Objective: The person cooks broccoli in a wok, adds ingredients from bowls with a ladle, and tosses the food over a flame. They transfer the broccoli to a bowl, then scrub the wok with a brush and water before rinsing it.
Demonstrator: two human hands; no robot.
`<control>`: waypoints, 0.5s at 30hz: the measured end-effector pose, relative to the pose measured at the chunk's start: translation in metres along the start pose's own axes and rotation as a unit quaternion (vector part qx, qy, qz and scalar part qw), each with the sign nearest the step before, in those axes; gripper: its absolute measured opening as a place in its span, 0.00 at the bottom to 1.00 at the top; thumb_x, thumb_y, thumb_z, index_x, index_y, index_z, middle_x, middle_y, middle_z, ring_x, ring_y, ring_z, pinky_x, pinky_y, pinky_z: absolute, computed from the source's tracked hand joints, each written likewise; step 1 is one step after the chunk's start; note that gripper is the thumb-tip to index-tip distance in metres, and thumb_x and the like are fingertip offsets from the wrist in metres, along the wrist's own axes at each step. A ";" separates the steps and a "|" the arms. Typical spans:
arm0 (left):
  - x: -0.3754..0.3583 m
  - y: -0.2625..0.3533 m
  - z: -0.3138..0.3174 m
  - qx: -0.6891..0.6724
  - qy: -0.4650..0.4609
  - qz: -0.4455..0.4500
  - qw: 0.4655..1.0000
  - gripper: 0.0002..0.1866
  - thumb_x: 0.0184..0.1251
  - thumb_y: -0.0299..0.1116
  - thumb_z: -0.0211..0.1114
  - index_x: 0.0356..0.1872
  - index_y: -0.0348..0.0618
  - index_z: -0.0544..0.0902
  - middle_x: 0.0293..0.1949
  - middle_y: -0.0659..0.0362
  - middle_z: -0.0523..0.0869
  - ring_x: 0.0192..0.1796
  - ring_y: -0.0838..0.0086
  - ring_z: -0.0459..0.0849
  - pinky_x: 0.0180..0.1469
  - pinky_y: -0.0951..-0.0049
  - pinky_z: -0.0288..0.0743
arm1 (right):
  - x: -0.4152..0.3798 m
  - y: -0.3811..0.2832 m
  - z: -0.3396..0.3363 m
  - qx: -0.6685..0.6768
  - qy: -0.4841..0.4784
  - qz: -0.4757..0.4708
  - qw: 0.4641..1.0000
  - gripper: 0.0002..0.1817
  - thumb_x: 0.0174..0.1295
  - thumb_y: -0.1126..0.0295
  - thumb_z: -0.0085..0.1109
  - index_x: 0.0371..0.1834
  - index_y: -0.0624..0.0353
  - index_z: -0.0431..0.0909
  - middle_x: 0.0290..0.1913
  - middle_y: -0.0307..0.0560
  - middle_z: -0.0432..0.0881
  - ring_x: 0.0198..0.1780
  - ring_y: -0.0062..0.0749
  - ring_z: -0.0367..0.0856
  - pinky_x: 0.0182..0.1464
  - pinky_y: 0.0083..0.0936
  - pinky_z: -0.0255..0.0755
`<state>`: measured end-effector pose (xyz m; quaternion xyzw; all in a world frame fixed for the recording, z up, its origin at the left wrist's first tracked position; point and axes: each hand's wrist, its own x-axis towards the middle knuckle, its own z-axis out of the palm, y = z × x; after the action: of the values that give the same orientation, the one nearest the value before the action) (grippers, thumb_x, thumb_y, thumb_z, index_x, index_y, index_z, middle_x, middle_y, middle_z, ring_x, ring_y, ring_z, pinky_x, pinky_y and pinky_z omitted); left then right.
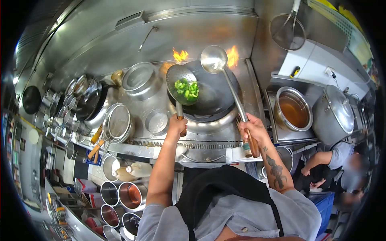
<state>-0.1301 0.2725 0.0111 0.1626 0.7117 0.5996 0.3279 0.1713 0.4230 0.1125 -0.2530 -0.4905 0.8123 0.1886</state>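
Observation:
My left hand point(175, 125) is closed round the wooden handle of a perforated skimmer point(175, 74). Bright green vegetable pieces point(187, 91) lie in its bowl, which overlaps the left side of a dark wok point(215, 94) in this view. The wok sits on a burner ring, with flames point(232, 56) rising behind it. In my right hand point(254, 127) is a long metal ladle point(214, 59), gripped by its wooden handle. The ladle's bowl is over the wok's far rim, its shiny inside facing me.
Left of the wok stand a large lidded-looking pot point(138, 78), a small round pan point(157, 122) and stacked sieves point(118, 122). A pot of brown liquid point(293, 109) and a big covered pot point(333, 114) are at right. Sauce containers point(130, 195) line the lower left. Another person point(335, 158) is nearby.

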 end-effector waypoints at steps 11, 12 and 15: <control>-0.023 0.008 0.014 0.239 0.167 0.244 0.925 0.38 0.55 0.19 0.56 0.70 0.28 0.55 0.28 0.49 0.80 0.25 0.62 0.80 0.28 0.65 0.76 | -0.003 0.024 -0.069 -0.212 0.036 -0.059 0.975 0.26 0.62 0.80 0.49 0.66 0.63 0.66 0.24 0.37 0.74 0.16 0.16 0.69 0.20 0.17 0.66; -0.036 0.017 0.013 0.240 0.175 0.240 0.924 0.38 0.55 0.19 0.56 0.70 0.28 0.55 0.28 0.49 0.80 0.25 0.62 0.80 0.28 0.65 0.76 | -0.001 0.029 -0.074 -0.212 0.027 -0.056 0.975 0.26 0.62 0.80 0.49 0.66 0.63 0.66 0.24 0.37 0.74 0.16 0.16 0.69 0.20 0.17 0.66; -0.059 0.018 0.002 0.062 0.178 0.185 0.964 0.23 0.56 0.19 0.56 0.56 0.38 0.70 0.27 0.63 0.74 0.22 0.80 0.74 0.24 0.77 0.69 | 0.003 0.033 -0.083 -0.358 0.024 -0.137 0.923 0.31 0.59 0.77 0.53 0.68 0.70 0.61 0.34 0.47 0.80 0.28 0.31 0.76 0.34 0.25 0.72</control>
<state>-0.0887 0.2411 0.0440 0.2020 0.7516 0.6242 0.0682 0.2163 0.4682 0.0504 -0.2537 -0.7735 0.5428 0.2066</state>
